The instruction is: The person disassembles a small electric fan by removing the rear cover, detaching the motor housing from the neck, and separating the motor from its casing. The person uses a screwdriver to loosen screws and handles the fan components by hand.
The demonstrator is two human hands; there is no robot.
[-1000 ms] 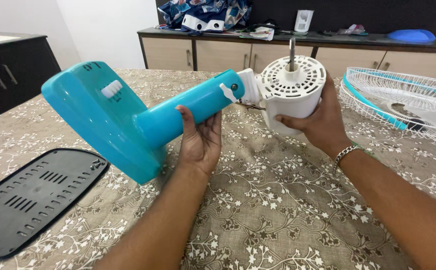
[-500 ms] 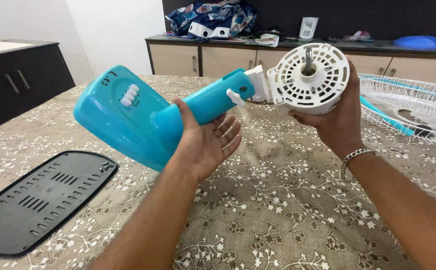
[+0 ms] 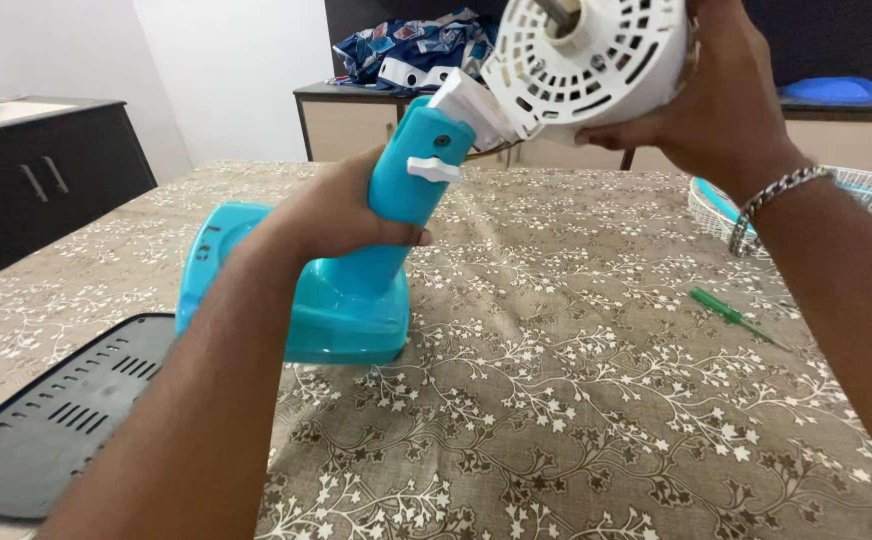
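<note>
Left hand (image 3: 341,215) is wrapped around the turquoise neck (image 3: 406,180) of the fan stand, fingers curled about it and thumb tip lying across the near side. Right hand (image 3: 706,95) is cupped under and behind the white motor housing (image 3: 581,60), fingers pressed to its lower rim; a metal chain bracelet (image 3: 771,200) sits at that wrist. The housing tops the neck through a white hinge block (image 3: 466,105), slotted face turned toward the camera, shaft end barely visible at the top edge of the view.

Taking the fan stand as reference: its turquoise base (image 3: 341,305) rests on the floral tablecloth (image 3: 556,400), the neck rising tilted to the right. Nearest the camera, to the left of the base, lies a black vented cover plate (image 3: 46,430), flat on the cloth and close to the base. To the right of the base, well apart, lies a green-handled screwdriver (image 3: 731,315). Further right and beyond it, the white wire guard (image 3: 856,190) with a turquoise rim lies on the table edge, partly hidden by the right forearm. Behind the stand, a sideboard (image 3: 356,125) carries a heap of blue patterned fabric (image 3: 411,45); a blue lid-like item (image 3: 821,88) lies at its far right. To the far left stands a dark cabinet (image 3: 46,170)
</note>
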